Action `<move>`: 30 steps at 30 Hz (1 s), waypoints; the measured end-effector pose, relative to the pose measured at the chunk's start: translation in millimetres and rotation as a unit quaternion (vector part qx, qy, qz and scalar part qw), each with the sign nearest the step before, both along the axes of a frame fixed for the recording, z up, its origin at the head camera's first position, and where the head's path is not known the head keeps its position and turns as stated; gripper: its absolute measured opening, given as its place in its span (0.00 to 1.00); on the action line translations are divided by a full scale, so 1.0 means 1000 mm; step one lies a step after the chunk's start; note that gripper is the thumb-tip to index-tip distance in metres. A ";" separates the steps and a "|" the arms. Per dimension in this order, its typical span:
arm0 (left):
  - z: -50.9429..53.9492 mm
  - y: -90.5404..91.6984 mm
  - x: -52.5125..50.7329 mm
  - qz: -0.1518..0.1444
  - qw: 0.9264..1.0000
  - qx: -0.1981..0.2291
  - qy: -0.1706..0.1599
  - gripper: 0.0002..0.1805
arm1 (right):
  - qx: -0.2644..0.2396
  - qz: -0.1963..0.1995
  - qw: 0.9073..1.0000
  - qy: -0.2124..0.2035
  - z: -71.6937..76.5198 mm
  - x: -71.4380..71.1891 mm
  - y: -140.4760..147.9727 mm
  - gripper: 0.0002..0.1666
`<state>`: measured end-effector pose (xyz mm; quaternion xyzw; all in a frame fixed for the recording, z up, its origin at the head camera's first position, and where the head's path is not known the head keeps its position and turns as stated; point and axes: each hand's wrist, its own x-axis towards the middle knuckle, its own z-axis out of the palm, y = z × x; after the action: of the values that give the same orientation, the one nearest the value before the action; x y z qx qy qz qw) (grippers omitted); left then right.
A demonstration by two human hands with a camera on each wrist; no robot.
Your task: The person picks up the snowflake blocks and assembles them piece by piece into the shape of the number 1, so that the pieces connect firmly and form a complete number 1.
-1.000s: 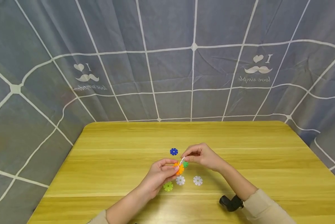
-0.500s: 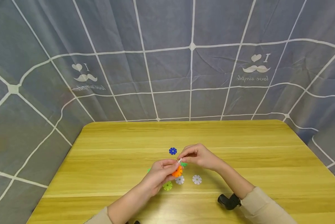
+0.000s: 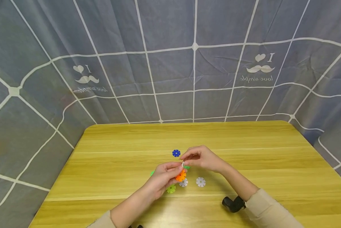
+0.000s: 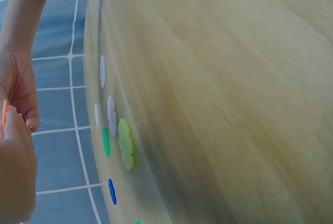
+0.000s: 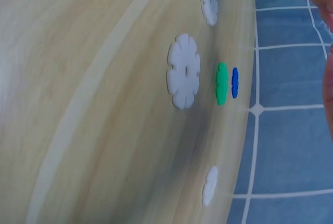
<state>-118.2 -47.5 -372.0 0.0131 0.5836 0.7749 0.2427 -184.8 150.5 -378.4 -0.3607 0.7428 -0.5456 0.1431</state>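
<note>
My left hand point(image 3: 163, 179) pinches an orange notched plastic disc point(image 3: 180, 176) between thumb and fingers, above the table. A white notched disc point(image 3: 183, 164), seen nearly edge-on, sits at the orange disc's upper edge; whether the two are joined I cannot tell. My right hand point(image 3: 203, 159) has thumb and index fingertips on that white piece. In the left wrist view the orange disc point(image 4: 4, 117) shows as a thin edge between the left hand point(image 4: 18, 177) and the right hand point(image 4: 20, 86). The right wrist view catches only part of a hand at its edge.
On the wooden table point(image 3: 116, 171) lie a blue disc point(image 3: 176, 153), a green disc point(image 3: 187, 167), a yellow-green disc point(image 3: 171, 188) and white discs point(image 3: 200, 181). Another green disc point(image 3: 152, 173) peeks out beside the left hand. A grey curtain point(image 3: 170, 76) hangs behind.
The white piece and right fingertips have moved slightly left, closer to the left fingertips. The orange disc has dropped a little and tilted. Loose discs on the table stay put.
</note>
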 end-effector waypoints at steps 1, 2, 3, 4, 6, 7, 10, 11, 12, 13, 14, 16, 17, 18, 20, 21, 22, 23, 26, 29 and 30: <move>0.000 0.000 0.000 -0.001 1.000 0.000 0.001 0.24 | 0.008 -0.009 1.000 -0.009 0.000 0.000 0.001 0.14; -0.001 0.000 0.001 0.000 1.000 0.000 0.001 0.25 | 0.017 -0.019 1.000 -0.014 0.001 0.000 0.003 0.14; -0.001 0.000 0.001 0.000 1.000 0.000 0.001 0.25 | 0.024 -0.027 0.999 -0.020 0.000 0.000 0.005 0.15; -0.002 -0.001 0.001 0.001 1.000 -0.001 0.001 0.26 | 0.030 -0.034 0.999 -0.026 0.000 -0.001 0.007 0.15; -0.003 -0.002 0.002 0.004 1.000 -0.001 0.000 0.27 | 0.045 -0.049 0.997 -0.035 0.000 -0.003 0.011 0.16; -0.004 -0.002 0.002 0.005 1.000 -0.003 -0.002 0.27 | 0.052 -0.058 0.996 -0.036 -0.001 -0.005 0.013 0.16; -0.005 -0.003 0.003 0.011 1.000 -0.009 -0.006 0.27 | 0.069 -0.085 0.993 -0.044 -0.005 -0.010 0.021 0.17; -0.006 -0.003 0.003 0.011 1.000 -0.011 -0.006 0.27 | 0.074 -0.096 0.991 -0.047 -0.006 -0.012 0.024 0.17; -0.006 -0.004 0.003 0.013 1.000 -0.013 -0.006 0.27 | 0.078 -0.105 0.990 -0.049 -0.008 -0.014 0.027 0.17; -0.006 -0.004 0.003 0.013 1.000 -0.013 -0.004 0.27 | 0.080 -0.115 0.989 -0.051 -0.010 -0.015 0.030 0.18; -0.007 -0.004 0.003 0.013 1.000 -0.012 -0.002 0.27 | 0.080 -0.121 0.988 -0.053 -0.012 -0.017 0.033 0.18; -0.007 -0.004 0.003 0.013 1.000 -0.013 0.001 0.26 | 0.077 -0.132 0.986 -0.060 -0.015 -0.019 0.039 0.19; -0.007 -0.004 0.003 0.014 1.000 -0.013 0.001 0.26 | 0.075 -0.135 0.986 -0.061 -0.017 -0.021 0.042 0.19; -0.007 -0.004 0.004 0.015 1.000 -0.013 0.002 0.26 | 0.073 -0.138 0.986 -0.062 -0.019 -0.022 0.045 0.19; -0.007 -0.005 0.004 0.015 1.000 -0.014 0.002 0.25 | 0.069 -0.144 0.985 -0.069 -0.022 -0.024 0.051 0.19; -0.007 -0.005 0.004 0.016 1.000 -0.015 0.002 0.25 | 0.067 -0.147 0.984 -0.070 -0.023 -0.025 0.053 0.19; -0.008 -0.005 0.004 0.015 1.000 -0.016 0.003 0.25 | 0.067 -0.149 0.984 -0.070 -0.024 -0.026 0.056 0.19; -0.008 -0.005 0.004 0.016 1.000 -0.016 0.004 0.25 | 0.067 -0.153 0.983 -0.071 -0.026 -0.026 0.058 0.19; -0.008 -0.006 0.004 0.020 1.000 -0.019 0.009 0.25 | 0.066 -0.163 0.981 -0.077 -0.030 -0.028 0.063 0.19; -0.008 -0.006 0.003 0.029 0.999 -0.023 0.012 0.25 | 0.065 -0.173 0.979 -0.093 -0.033 -0.029 0.067 0.20; -0.008 -0.006 0.003 0.032 0.999 -0.023 0.012 0.25 | 0.065 -0.174 0.978 -0.096 -0.034 -0.030 0.068 0.21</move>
<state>-115.3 -53.9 -380.4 -0.0015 0.6039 0.7685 0.2112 -214.6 218.7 -412.3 -0.1615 0.8110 -0.5446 0.1402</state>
